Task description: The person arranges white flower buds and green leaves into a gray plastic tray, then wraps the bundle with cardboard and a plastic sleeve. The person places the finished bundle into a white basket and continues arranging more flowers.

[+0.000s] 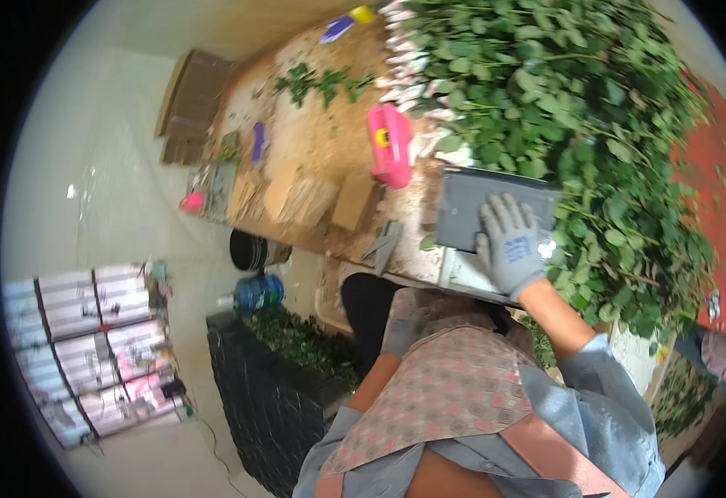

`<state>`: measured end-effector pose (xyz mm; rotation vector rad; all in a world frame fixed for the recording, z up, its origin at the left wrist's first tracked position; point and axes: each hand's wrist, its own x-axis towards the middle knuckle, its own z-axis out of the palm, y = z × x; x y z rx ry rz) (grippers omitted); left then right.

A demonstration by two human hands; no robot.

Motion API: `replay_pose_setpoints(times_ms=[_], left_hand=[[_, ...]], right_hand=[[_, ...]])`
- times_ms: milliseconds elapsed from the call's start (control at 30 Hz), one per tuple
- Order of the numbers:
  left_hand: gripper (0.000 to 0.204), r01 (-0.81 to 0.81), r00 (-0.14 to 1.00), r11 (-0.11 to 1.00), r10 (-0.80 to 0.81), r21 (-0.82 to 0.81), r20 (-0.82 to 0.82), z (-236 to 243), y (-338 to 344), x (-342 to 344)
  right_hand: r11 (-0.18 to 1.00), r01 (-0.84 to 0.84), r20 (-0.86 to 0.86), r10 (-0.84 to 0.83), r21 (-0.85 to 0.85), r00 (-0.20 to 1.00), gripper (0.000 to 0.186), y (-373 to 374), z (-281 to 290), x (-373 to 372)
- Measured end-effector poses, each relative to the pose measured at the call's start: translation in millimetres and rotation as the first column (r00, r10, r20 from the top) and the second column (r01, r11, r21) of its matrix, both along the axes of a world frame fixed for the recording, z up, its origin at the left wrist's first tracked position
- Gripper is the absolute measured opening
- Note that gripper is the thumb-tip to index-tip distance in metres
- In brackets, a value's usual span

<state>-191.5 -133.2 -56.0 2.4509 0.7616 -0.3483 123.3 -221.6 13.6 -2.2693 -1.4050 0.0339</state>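
My right hand [514, 247], in a grey work glove, lies flat with its fingers stretched on a dark grey rectangular panel [462, 207] at the table's front edge. Green leafy stems [537, 108] are piled thickly beyond and to the right of the panel. Down by my apron [437, 365] hangs my left hand [399, 334], also gloved; its fingers blend into the cloth, so their pose does not show. Left of the panel a pink tool [391, 145], perhaps a stapler or tape dispenser, rests on the table. A grey flat piece [385, 246] lies at the near edge.
Folded cardboard pieces [299, 196] lie on the table's left part. Farther back are loose leafy sprigs [321, 83] and a purple-and-yellow object [348, 25]. On the floor at left stand a black bucket [248, 249], a blue water jug [260, 292] and a black-wrapped bin [255, 390] of greenery.
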Motion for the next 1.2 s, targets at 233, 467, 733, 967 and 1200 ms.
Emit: replay_pose_setpoints(times_ms=[233,467,733,967,1200], left_hand=[[0.034,0.149,0.988,0.981,-0.143,0.121,-0.053,-34.1,-15.7,-18.2],[0.029,0.076,0.996,0.994,-0.073,0.083,-0.045,-30.4,-15.6,-18.6],[0.021,-0.003,0.982,1.000,0.006,-0.019,0.191,-39.5,21.7,3.5],[0.017,-0.146,0.866,0.989,0.125,0.005,0.485,-9.8,89.1,19.8],[0.026,-0.691,0.642,0.653,0.357,0.310,0.679,-35.5,219.4,2.0]], right_hand=[[0.996,-0.031,0.079,0.037,-0.084,0.996,0.057,-1.5,1.0,-2.0],[0.988,-0.101,0.058,0.109,-0.118,0.992,0.075,-8.4,1.0,-2.3],[0.991,-0.089,0.065,0.095,-0.097,0.993,0.072,-8.8,2.1,1.1],[0.993,-0.114,0.020,0.115,-0.018,0.993,0.074,-0.6,0.8,-1.9],[0.984,-0.051,0.085,0.066,-0.172,0.994,0.065,4.8,18.5,-1.5]])
